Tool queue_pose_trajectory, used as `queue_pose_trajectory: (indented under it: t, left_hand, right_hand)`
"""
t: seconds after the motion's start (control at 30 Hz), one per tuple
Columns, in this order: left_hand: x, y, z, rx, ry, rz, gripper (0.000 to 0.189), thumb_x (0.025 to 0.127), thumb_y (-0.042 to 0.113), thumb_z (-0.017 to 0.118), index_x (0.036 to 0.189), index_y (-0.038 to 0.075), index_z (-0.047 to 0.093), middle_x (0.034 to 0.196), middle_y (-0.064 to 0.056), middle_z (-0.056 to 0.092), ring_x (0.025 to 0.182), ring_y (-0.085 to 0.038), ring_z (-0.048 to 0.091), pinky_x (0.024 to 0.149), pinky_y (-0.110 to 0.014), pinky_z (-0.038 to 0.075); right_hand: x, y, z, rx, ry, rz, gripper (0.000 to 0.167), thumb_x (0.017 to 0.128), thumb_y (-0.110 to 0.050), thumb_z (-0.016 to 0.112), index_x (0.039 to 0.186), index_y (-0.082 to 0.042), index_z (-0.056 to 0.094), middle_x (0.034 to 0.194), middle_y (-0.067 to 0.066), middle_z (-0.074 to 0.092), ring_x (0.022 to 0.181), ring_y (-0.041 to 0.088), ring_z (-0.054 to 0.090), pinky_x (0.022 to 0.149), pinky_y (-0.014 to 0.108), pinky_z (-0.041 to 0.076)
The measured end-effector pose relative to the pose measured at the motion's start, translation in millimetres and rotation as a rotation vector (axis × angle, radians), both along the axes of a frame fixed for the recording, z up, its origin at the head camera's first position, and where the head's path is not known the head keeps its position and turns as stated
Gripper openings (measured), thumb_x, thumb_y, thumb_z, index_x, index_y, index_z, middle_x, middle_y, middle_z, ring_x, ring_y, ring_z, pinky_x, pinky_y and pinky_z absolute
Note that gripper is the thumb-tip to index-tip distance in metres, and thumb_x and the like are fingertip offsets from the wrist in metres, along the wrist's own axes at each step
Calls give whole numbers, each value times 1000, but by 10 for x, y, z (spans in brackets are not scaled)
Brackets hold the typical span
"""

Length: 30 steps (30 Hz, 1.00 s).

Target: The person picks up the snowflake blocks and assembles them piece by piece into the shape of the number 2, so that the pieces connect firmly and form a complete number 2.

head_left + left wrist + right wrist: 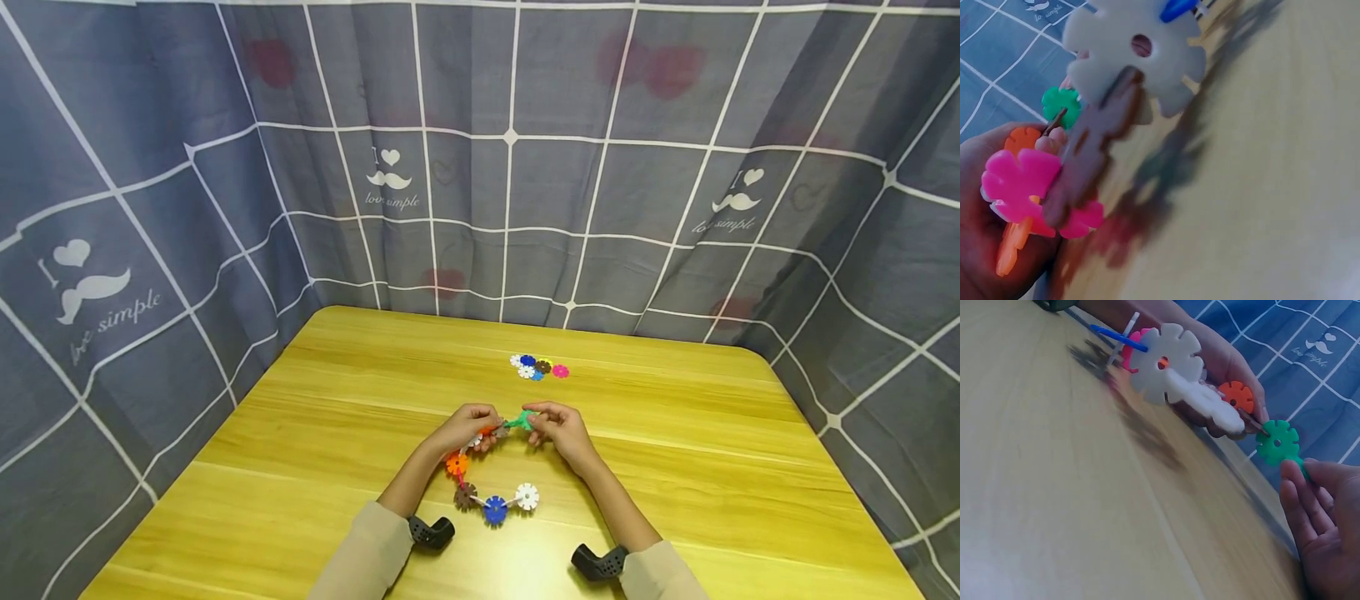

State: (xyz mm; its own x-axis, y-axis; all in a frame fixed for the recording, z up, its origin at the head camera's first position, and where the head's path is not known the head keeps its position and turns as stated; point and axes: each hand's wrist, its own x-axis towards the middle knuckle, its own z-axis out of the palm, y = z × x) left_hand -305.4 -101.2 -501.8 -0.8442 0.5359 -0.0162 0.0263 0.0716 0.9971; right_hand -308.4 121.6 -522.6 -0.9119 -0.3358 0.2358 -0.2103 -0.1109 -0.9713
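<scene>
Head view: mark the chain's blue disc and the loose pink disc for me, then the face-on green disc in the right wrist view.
Blue disc (495, 512): head view, middle of its face.
Pink disc (561, 372): head view, middle of its face.
Green disc (1277, 452): right wrist view, face just below its hole.

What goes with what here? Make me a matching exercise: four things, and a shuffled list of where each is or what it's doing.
Column one
1. Left hand
2. Curtain
3. Right hand
4. Loose discs

Column two
A. Pinching a green disc
B. On the table, beyond both hands
C. Holding the chain by an orange disc
D. Hanging behind the table

Pairs: 1-C, 2-D, 3-A, 4-B
</scene>
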Motion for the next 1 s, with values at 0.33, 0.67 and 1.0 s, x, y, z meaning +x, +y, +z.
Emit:
queue_pose_trajectory:
  t: [0.33,0.67,1.0]
  left_hand:
    - [19,48,18,76,-3,51,23,95,9,48,83,-10,52,64,-4,53,49,-10,48,49,-22,42]
    - [19,47,-18,88,2,43,21,95,5,47,88,-14,54,66,-4,54,50,-10,49,51,-22,44]
    - [26,53,-9,61,1,67,18,93,5,49,84,-9,57,65,-3,56,50,-10,50,51,-22,45]
  right_hand:
    - [-41,5,26,-57,-9,55,33,89,-2,59,114,18,52,70,7,62,58,16,63,56,31,54]
    - [-61,19,-28,-32,-52,60,34,89,-4,60,115,17,53,72,10,63,58,15,63,56,28,54]
    - [-30,3,5,-18,-25,80,32,90,-2,58,115,17,53,77,25,60,59,15,62,57,29,54]
